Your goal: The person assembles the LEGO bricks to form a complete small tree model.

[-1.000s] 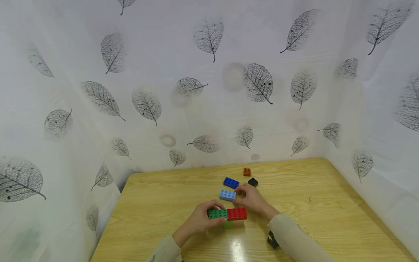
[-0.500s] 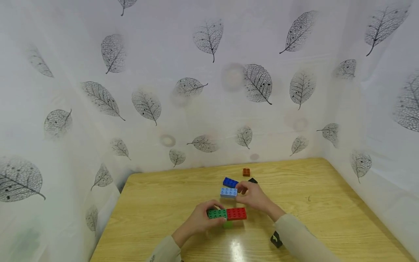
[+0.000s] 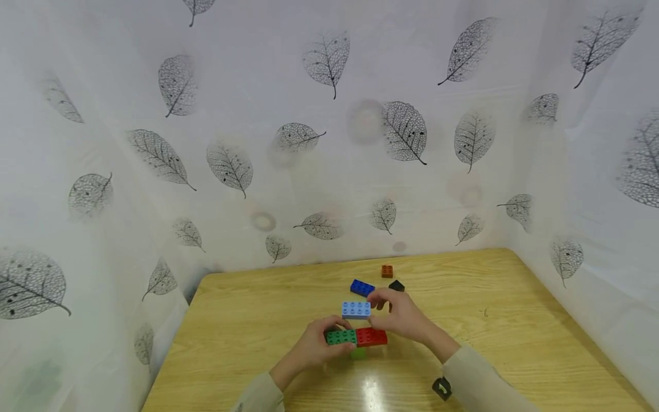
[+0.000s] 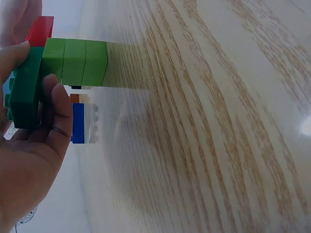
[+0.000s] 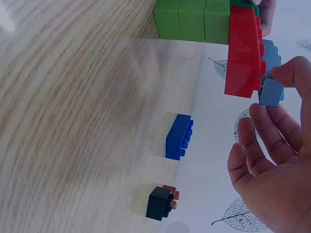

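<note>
My left hand (image 3: 311, 343) grips a dark green brick (image 4: 28, 90) by its long sides. End to end with it lies a red brick (image 5: 244, 51). Both sit across a column of light green bricks (image 4: 75, 62) that stands on the table. In my right hand (image 3: 404, 317), a light blue brick (image 3: 356, 310) is pinched at its right end between thumb and fingers. It is held up just behind the dark green and red bricks, studs facing up, and overlaps the red one in the right wrist view.
A dark blue brick (image 3: 362, 287), a black brick (image 3: 396, 285) and an orange-brown brick (image 3: 387, 271) lie toward the back of the wooden table (image 3: 257, 309). By the right sleeve is a small black piece (image 3: 441, 388) with a light mark. A leaf-patterned curtain (image 3: 334, 171) surrounds the table.
The light blue brick has been lifted and then brought left and nearer to me, toward the red and dark green bricks. My right forearm has shifted to the right. My left hand keeps its place.
</note>
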### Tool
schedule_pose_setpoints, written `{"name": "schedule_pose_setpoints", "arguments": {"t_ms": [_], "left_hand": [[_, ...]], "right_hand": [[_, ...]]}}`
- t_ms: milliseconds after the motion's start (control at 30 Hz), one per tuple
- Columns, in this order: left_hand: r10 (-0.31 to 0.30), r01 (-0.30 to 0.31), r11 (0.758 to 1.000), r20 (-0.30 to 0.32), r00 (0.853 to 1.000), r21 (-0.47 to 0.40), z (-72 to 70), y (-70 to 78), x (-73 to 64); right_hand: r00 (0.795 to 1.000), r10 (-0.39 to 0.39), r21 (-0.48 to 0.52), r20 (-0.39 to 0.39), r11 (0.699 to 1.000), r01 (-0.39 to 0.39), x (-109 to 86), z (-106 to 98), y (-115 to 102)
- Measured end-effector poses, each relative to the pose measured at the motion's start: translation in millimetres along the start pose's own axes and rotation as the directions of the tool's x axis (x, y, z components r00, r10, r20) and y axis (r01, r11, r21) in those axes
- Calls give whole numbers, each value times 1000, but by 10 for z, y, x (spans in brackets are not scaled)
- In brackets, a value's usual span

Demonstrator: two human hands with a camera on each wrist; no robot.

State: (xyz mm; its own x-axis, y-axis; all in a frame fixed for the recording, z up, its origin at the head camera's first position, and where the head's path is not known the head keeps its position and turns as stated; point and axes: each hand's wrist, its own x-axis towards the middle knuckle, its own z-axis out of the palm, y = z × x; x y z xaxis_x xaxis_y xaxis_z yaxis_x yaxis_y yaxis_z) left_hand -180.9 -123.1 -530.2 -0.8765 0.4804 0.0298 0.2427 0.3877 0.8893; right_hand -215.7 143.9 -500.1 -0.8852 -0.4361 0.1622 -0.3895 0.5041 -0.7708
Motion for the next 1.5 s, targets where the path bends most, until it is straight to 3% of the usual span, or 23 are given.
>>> {"name": "schedule_pose_setpoints", "arguments": {"t_ms": [200,433,833,1500], "left_hand": [[-11,11,1000,-9,1000,-2,6,-15,0],[-24,24,999,-5,1000,24,-8,-40,12],[-10,10,1000,-12,1000,-2,-13,4,-1],[-29,29,999,-5,1000,-26,-18,29,-27]], "right_hand": [[1000,-27,-11,-9,1000,27,-61,-19,-33],[998,-20,32,54,999,18,-125,-6,-50],[991,-77,46,108,996,73,-189,75,-20],[987,-85,52,140,996,78,-174,132,-63]]}}
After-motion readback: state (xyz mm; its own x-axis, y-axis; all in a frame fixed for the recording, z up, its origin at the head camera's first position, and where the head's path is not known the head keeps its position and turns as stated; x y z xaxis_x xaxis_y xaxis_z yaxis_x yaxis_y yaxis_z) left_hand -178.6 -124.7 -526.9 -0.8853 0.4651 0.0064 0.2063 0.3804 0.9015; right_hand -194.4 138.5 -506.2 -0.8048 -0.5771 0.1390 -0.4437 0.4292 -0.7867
